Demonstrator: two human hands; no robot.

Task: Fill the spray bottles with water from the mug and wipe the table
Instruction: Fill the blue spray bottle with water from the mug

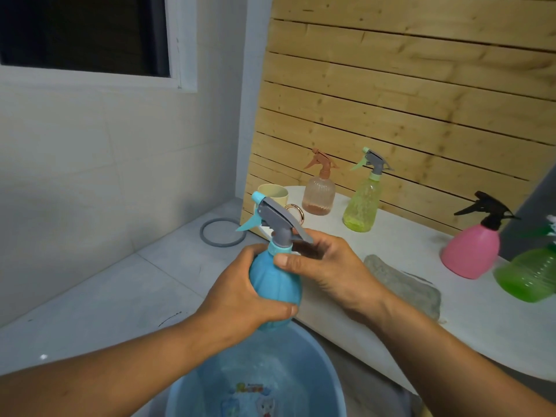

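1. The table (pixel 481 326), a pale slab, runs behind and to the right of both hands, against a slatted wood wall (pixel 421 85)
2. The blue basin (pixel 325 371) sits directly beneath the hands, holding water, with a cartoon print on its bottom
3. The left hand (pixel 240 296) wraps fully around the round body of the blue spray bottle (pixel 276 284), thumb across the front and fingers (pixel 282 311) curled under its lower side
4. The right hand (pixel 328 266) closes on the same bottle's neck: its thumb lies against the teal collar and the other fingers bend behind the grey trigger head; the bottle stands upright above the basin
5. The pink spray bottle (pixel 472 251) and the green spray bottle (pixel 529 275) stand on the table well to the right of the right hand's fingers
6. The grey cloth (pixel 403 284) lies on the table just right of the right wrist
7. The yellow-green spray bottle (pixel 362 203) and the peach spray bottle (pixel 319 194) stand beyond the fingers, near the wall
8. The mug (pixel 275 195) stands behind the held bottle's trigger head, partly hidden by it
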